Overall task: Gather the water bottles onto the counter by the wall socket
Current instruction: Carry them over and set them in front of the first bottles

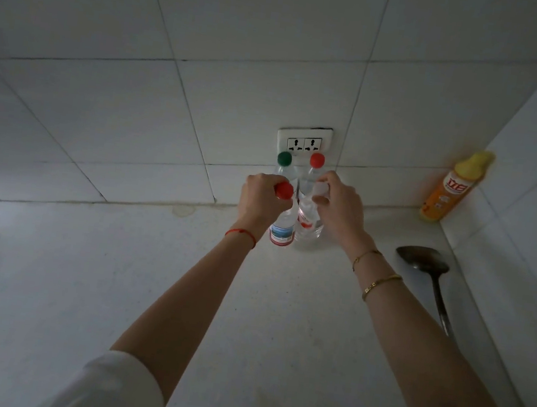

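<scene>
- The left hand (259, 199) is closing its fingers around the neck of a red-capped bottle (283, 218), which is standing on the counter (81, 282) below the wall socket (303, 142).
- The right hand (338, 205) is gripping a clear-capped bottle (312, 219) near its top, just beside the first.
- Two more bottles, a green-capped bottle (284, 159) and a second red-capped bottle (317, 161), are standing behind, nearest the wall.
- Judgement: both front bottles are being set down; each base should be sitting flat before the fingers release, with care not to nudge the rear pair.
- The hands are hiding the bottle shoulders, so contact between bottles cannot be confirmed.
- Dim light is obscuring the labels and water levels.
- A ladle (428, 267) and an orange spray can (451, 188) are lying well apart to the right.
</scene>
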The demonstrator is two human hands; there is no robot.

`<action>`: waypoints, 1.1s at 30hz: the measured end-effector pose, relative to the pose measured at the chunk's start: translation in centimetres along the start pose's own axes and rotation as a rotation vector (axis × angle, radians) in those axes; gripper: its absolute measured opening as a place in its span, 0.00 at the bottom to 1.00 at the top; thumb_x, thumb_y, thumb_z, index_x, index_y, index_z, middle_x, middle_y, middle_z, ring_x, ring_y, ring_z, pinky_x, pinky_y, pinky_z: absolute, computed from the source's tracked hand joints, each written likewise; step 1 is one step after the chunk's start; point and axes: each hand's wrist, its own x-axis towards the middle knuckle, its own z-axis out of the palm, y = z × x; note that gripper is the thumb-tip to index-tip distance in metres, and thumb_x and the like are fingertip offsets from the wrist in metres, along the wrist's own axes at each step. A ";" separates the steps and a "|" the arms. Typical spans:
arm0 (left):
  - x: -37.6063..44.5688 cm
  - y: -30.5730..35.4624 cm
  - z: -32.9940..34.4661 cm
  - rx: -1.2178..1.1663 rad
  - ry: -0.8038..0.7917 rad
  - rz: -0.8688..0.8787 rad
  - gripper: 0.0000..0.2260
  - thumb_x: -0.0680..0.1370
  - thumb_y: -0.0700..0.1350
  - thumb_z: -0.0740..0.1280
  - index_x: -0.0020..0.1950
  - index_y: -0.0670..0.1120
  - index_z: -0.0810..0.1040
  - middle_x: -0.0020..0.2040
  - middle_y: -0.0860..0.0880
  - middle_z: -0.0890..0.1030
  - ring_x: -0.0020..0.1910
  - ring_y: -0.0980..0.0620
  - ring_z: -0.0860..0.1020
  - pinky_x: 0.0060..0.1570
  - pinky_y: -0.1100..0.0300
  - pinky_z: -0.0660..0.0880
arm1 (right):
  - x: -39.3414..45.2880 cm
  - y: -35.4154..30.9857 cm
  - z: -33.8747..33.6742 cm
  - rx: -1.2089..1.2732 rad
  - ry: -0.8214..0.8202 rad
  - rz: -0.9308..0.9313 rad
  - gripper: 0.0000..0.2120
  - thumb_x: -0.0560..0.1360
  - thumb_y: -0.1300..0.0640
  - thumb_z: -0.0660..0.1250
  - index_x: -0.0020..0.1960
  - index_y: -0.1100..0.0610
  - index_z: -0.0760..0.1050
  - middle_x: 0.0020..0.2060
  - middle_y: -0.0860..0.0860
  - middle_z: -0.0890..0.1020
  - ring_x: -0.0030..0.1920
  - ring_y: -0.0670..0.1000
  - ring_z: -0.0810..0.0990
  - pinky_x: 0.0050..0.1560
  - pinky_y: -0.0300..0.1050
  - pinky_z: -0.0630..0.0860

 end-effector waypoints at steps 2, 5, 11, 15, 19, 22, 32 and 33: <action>1.1 -0.3 0.6 -0.008 0.027 -0.034 0.11 0.69 0.41 0.74 0.51 0.45 0.82 0.45 0.48 0.84 0.42 0.54 0.76 0.44 0.67 0.68 | 0.8 0.5 0.5 0.007 0.008 0.008 0.15 0.72 0.62 0.70 0.56 0.58 0.71 0.40 0.51 0.81 0.36 0.49 0.78 0.32 0.33 0.67; 2.2 -0.5 1.5 -0.014 0.062 -0.063 0.08 0.70 0.41 0.73 0.48 0.45 0.82 0.42 0.48 0.84 0.39 0.56 0.75 0.38 0.74 0.63 | 1.7 0.8 1.4 0.014 0.015 0.029 0.15 0.72 0.59 0.70 0.57 0.58 0.71 0.41 0.52 0.81 0.36 0.48 0.77 0.34 0.34 0.70; 3.2 -1.0 3.1 -0.042 0.083 -0.112 0.05 0.70 0.43 0.73 0.44 0.45 0.82 0.38 0.48 0.83 0.37 0.53 0.76 0.38 0.65 0.72 | 2.3 0.7 2.2 0.010 0.062 -0.001 0.18 0.73 0.52 0.70 0.59 0.56 0.71 0.40 0.53 0.82 0.35 0.50 0.79 0.35 0.41 0.76; 2.6 -2.1 4.1 -0.103 0.130 -0.104 0.10 0.69 0.44 0.75 0.49 0.45 0.81 0.43 0.48 0.84 0.40 0.53 0.78 0.43 0.64 0.76 | 1.7 1.7 2.7 0.045 0.114 -0.005 0.22 0.71 0.47 0.69 0.60 0.55 0.71 0.48 0.51 0.83 0.41 0.50 0.81 0.35 0.36 0.73; 1.9 -3.5 5.0 -0.178 0.083 -0.109 0.27 0.68 0.48 0.76 0.63 0.46 0.71 0.56 0.46 0.79 0.52 0.47 0.77 0.54 0.50 0.77 | 0.2 3.4 3.8 0.178 0.100 0.058 0.34 0.66 0.41 0.71 0.65 0.58 0.67 0.60 0.53 0.78 0.56 0.52 0.78 0.51 0.38 0.72; 1.0 -5.2 5.9 -0.175 -0.031 -0.181 0.42 0.65 0.52 0.77 0.73 0.49 0.58 0.63 0.46 0.75 0.60 0.44 0.74 0.59 0.45 0.74 | -1.5 5.1 5.3 0.247 -0.028 0.134 0.43 0.64 0.42 0.74 0.71 0.58 0.61 0.67 0.56 0.70 0.67 0.55 0.68 0.61 0.43 0.66; 1.1 -8.5 10.1 -0.267 -0.257 -0.394 0.32 0.71 0.44 0.73 0.71 0.44 0.63 0.63 0.42 0.76 0.62 0.42 0.75 0.52 0.60 0.68 | -2.0 7.3 9.3 0.388 -0.233 0.280 0.33 0.70 0.55 0.73 0.71 0.55 0.61 0.65 0.55 0.74 0.63 0.57 0.75 0.56 0.42 0.69; 1.2 -8.6 10.6 -0.280 -0.239 -0.404 0.30 0.72 0.42 0.72 0.71 0.44 0.63 0.63 0.41 0.77 0.61 0.42 0.75 0.51 0.60 0.68 | -2.0 7.5 9.5 0.390 -0.226 0.276 0.33 0.71 0.55 0.72 0.71 0.54 0.61 0.65 0.55 0.74 0.63 0.57 0.75 0.56 0.43 0.69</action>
